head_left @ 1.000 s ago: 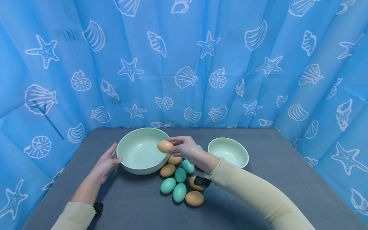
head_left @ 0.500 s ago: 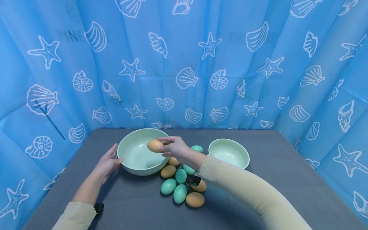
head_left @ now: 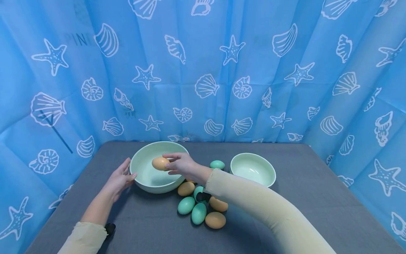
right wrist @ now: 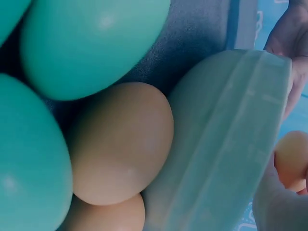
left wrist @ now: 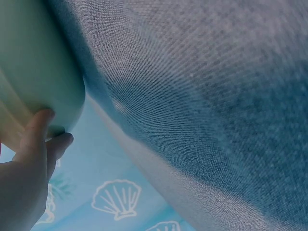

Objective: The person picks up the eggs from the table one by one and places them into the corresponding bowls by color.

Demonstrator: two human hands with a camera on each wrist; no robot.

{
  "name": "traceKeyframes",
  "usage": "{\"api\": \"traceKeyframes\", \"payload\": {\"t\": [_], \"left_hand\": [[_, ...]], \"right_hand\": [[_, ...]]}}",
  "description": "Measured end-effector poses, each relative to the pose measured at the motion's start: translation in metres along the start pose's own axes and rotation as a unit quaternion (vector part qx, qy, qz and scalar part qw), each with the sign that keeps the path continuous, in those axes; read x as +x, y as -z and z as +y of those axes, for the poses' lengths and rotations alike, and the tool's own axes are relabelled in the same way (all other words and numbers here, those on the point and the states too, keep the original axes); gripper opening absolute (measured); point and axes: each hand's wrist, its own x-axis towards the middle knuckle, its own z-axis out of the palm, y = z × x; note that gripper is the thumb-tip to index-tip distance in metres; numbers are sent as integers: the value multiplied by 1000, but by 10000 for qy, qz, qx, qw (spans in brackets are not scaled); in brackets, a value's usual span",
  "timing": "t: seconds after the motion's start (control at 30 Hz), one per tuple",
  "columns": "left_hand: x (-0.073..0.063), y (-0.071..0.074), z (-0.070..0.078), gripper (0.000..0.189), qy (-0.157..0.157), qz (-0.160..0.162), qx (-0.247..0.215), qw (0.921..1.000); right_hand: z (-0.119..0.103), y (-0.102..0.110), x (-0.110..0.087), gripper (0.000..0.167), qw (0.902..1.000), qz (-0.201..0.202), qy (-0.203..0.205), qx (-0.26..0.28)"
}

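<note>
My right hand [head_left: 180, 165] pinches a brown egg [head_left: 160, 163] above the inside of the large pale green bowl [head_left: 152, 189]. The right wrist view also shows this held egg [right wrist: 292, 159], partly behind the fingers. At the bowl's left side, my left hand [head_left: 120, 179] holds the rim; its fingers [left wrist: 34, 130] lie against the outer wall in the left wrist view. Several eggs lie on the table right of the bowl, among them a brown egg [head_left: 186, 189] close to its wall and a green egg [head_left: 198, 213]. My right forearm hides part of the group.
A smaller pale green bowl [head_left: 253, 170] stands at the right, partly behind the right sleeve. One green egg [head_left: 217, 164] lies between the bowls. The grey-covered table [head_left: 146, 225] meets a blue shell-patterned curtain [head_left: 203, 70] at its back edge.
My right hand has moved left with the brown egg, from the large bowl's right rim to over its inside. The left hand stays at the rim.
</note>
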Motion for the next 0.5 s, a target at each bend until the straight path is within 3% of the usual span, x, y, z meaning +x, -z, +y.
{"api": "traceKeyframes", "payload": {"t": [0.5], "left_hand": [[1,0,-2,78,-63,-42,7,10000]], "right_hand": [[8,-6,29,38,9980,-285,-317,-459]]}}
